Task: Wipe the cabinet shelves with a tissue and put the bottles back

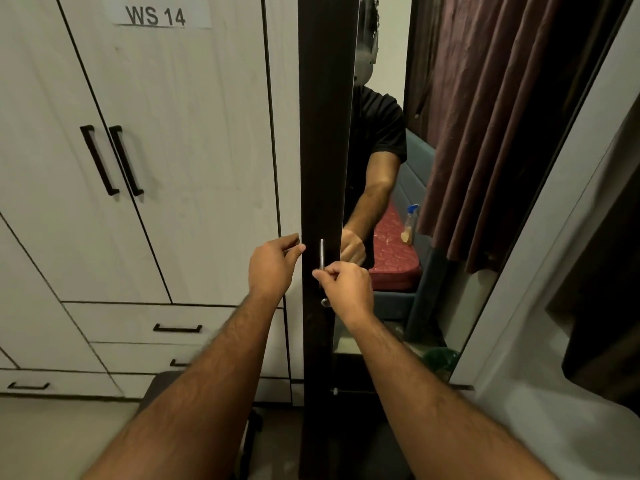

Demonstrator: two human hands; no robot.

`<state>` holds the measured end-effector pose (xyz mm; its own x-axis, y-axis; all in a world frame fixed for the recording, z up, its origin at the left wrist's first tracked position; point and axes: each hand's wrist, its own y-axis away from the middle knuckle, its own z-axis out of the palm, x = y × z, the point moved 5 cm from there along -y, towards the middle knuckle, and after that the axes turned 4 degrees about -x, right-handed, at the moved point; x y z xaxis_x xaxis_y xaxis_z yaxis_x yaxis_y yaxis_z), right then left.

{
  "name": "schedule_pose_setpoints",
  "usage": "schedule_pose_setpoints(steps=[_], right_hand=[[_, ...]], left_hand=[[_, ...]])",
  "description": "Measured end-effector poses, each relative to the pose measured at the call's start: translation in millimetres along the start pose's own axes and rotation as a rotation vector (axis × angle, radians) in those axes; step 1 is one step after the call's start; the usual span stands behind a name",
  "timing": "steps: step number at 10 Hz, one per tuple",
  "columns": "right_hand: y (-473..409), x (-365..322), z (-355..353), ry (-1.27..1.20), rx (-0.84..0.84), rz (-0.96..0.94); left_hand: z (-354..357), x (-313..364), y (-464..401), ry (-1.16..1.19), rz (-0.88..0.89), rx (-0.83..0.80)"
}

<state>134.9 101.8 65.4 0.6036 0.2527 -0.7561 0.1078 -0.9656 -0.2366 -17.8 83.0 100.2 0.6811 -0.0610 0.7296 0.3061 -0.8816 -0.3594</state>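
White wardrobe doors [166,133] carry a "WS 14" label [156,16]; the right grip [341,284] pinches the dark cabinet door's metal handle [321,253], the left grip [273,265] hangs loosely curled, grasping nothing.

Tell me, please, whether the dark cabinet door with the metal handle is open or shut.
Cannot tell. The dark door is seen almost flat, its interior hidden. The right hand pinches the metal handle; the left hand is at its left edge.

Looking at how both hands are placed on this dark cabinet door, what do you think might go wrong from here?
1. The left hand has fingertips at the edge of the dark door; they might get pinched as it swings.
2. The right hand pinches only the thin metal handle, so the grip may slip.
3. The mirror beside the door could be knocked.
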Motion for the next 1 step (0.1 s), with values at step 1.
schedule_pose_setpoints(steps=[1], right_hand=[[26.4, 23.6, 14.7, 0.018, 0.068, 0.064]], left_hand=[[7.3, -33.8, 23.2, 0.015, -0.080, -0.009]])
